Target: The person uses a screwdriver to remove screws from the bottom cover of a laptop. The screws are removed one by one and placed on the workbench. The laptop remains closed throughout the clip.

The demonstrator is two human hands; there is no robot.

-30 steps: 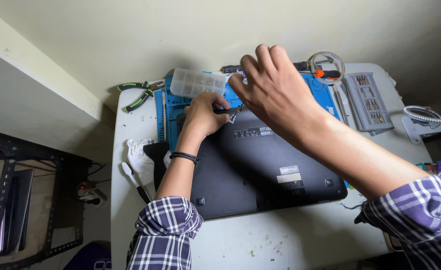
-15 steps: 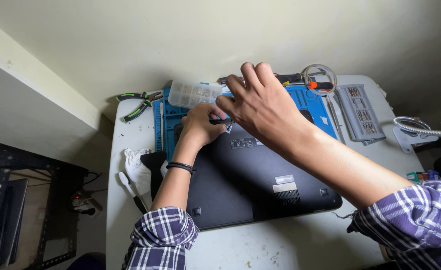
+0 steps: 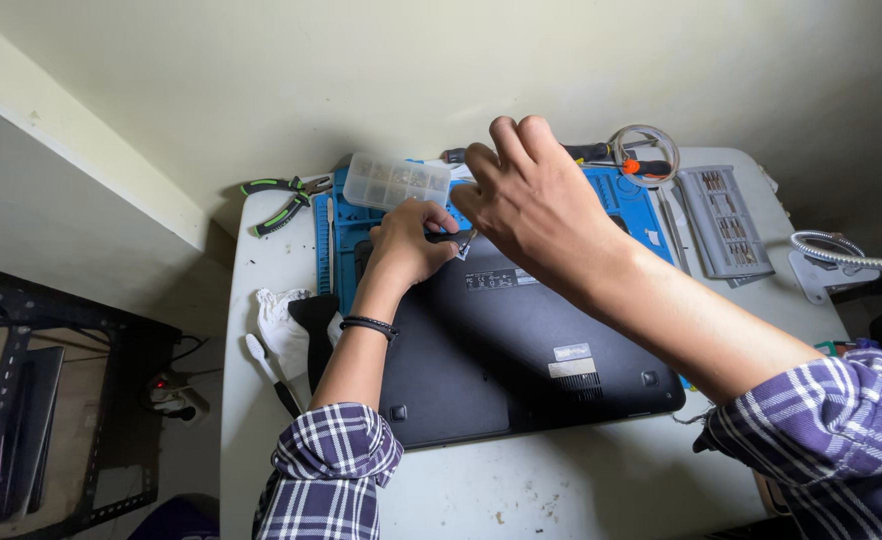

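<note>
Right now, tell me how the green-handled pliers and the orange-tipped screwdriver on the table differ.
The green-handled pliers lie on bare white table at the far left corner; the orange-tipped screwdriver lies at the blue mat's far edge. The pliers have two spread green-and-black handles; the screwdriver has one straight dark handle. The screwdriver crosses a clear tape roll; the pliers touch nothing else. Neither hand holds either one.

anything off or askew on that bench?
Mostly orderly. The black laptop lies underside up, skewed across the blue mat, its near corner past the mat onto the white table. Both hands meet at its far edge. A white cloth lies crumpled at left.
</note>
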